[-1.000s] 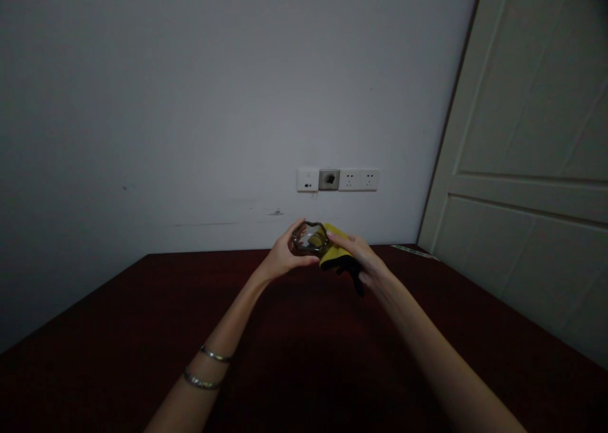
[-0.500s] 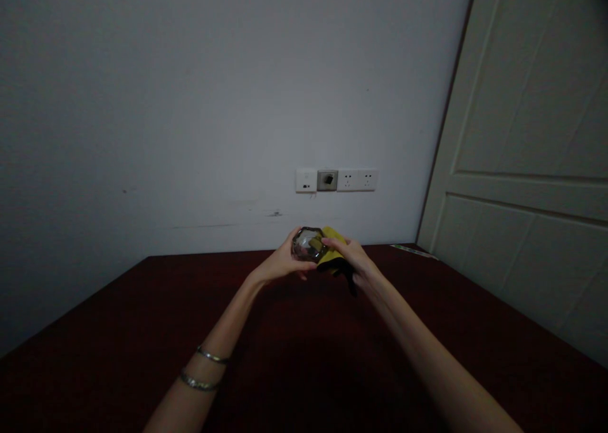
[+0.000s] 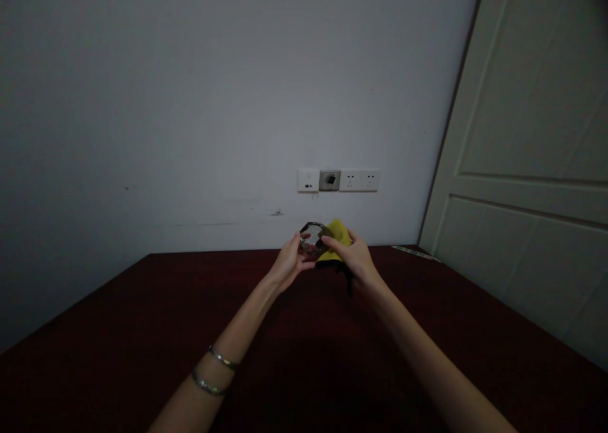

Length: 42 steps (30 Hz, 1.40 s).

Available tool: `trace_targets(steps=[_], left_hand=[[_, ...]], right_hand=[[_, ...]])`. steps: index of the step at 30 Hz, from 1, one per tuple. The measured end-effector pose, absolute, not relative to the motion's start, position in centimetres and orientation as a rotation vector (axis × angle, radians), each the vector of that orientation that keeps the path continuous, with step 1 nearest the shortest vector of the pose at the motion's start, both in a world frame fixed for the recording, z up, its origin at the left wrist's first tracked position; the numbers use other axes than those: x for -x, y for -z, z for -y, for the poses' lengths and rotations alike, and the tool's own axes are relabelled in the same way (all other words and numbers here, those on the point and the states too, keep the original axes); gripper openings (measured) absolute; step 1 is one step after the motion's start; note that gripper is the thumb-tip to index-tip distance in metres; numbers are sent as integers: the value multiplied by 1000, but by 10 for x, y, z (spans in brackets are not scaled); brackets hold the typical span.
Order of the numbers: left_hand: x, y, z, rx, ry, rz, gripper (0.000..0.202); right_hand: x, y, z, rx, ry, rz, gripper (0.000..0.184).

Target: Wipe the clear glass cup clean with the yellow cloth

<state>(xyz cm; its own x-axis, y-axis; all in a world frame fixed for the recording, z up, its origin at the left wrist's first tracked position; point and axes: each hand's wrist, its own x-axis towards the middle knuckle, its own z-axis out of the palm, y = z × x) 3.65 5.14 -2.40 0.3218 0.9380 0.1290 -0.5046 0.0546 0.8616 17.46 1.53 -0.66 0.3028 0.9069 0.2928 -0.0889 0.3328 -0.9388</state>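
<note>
Both arms reach out over a dark red table (image 3: 142, 332). My left hand (image 3: 291, 263) is closed round a small clear glass dish (image 3: 312, 238) with a dark rim, held up in the air above the table's far edge. My right hand (image 3: 356, 261) grips a yellow cloth (image 3: 336, 235) with a dark underside and presses it against the dish's right side. Two thin metal bangles (image 3: 216, 370) sit on my left wrist.
A pale wall stands behind the table, with a row of white sockets and a grey switch (image 3: 338, 180) just above the hands. A cream panelled door (image 3: 532, 167) fills the right side. A thin pale strip (image 3: 415, 252) lies at the table's far right corner.
Both hands have drawn closer together and risen slightly. The dish has turned in my left hand, and the yellow cloth now sits higher against it.
</note>
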Motion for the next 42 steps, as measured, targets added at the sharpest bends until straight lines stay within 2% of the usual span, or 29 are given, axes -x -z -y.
trace_targets(steps=[4,6,8,14,18,21,27,29,33,35,38,42], left_hand=[[-50,22,-45,-763,-1330,-527,28],[-51,20,-43,-703,-1371,-493,25],[-48,19,-43,-679,-1368,-467,24],[-31,18,-42,-736,-1282,-395,34],[-29,20,-35,-840,-1223,-411,39],[-33,19,-28,-865,-1173,-386,39],[-35,14,-17,-890,-1139,-387,38],[-37,11,-15,-855,-1155,-416,37],[-41,5,-13,-712,-1245,-405,29],[-40,5,-13,-723,-1207,-417,28],[-31,9,-16,-923,-1062,-381,43],[-16,18,-25,-1290,-993,-229,84]], right_hand=[[-164,9,-8,980,-518,1256,71],[-161,8,-3,973,-449,1318,76],[-161,5,2,940,-443,1366,72],[-173,-8,5,865,-511,1420,47],[-180,-11,7,873,-191,1411,38],[-181,-12,13,842,-98,1548,38],[-177,-17,29,662,-348,1832,42],[-175,-15,29,630,-408,1862,52],[-173,-8,24,622,-388,1893,91],[-173,-5,20,628,-373,1877,93],[-173,-4,18,640,-399,1812,88],[-175,-9,17,664,-483,1688,87]])
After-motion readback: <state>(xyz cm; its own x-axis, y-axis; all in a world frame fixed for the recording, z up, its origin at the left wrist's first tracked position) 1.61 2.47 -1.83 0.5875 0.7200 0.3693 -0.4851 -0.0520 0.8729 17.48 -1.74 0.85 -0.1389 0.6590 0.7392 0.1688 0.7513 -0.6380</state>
